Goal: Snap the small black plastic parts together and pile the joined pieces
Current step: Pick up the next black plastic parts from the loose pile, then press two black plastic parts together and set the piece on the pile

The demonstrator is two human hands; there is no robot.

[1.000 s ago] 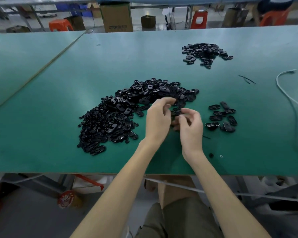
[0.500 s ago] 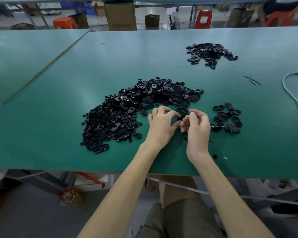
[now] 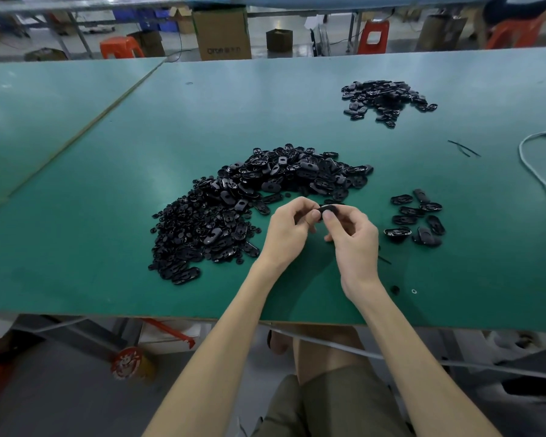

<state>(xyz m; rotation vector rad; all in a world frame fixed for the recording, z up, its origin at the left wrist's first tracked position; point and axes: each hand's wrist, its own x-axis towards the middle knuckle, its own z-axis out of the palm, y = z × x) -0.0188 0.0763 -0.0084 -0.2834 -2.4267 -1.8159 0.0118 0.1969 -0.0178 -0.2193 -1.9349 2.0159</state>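
Note:
A big heap of loose black plastic parts (image 3: 249, 203) lies on the green table (image 3: 76, 234), left of and behind my hands. My left hand (image 3: 289, 230) and my right hand (image 3: 353, 238) meet above the table, and both pinch one small black oval part (image 3: 327, 210) between thumbs and fingers. Whether a second piece is inside the left fingers is hidden. A small group of several black oval pieces (image 3: 418, 219) lies just right of my right hand. A further pile of black pieces (image 3: 385, 99) sits at the back right.
A white cable (image 3: 539, 175) curves along the table's right side. Two thin black strips (image 3: 464, 148) lie near it. A tiny black bit (image 3: 395, 289) and a small ring (image 3: 414, 291) rest by the near edge. Cardboard boxes and orange stools stand beyond the table.
My hands have drawn back from the heap's edge toward me and lifted slightly. The black part now shows between the fingertips of both hands.

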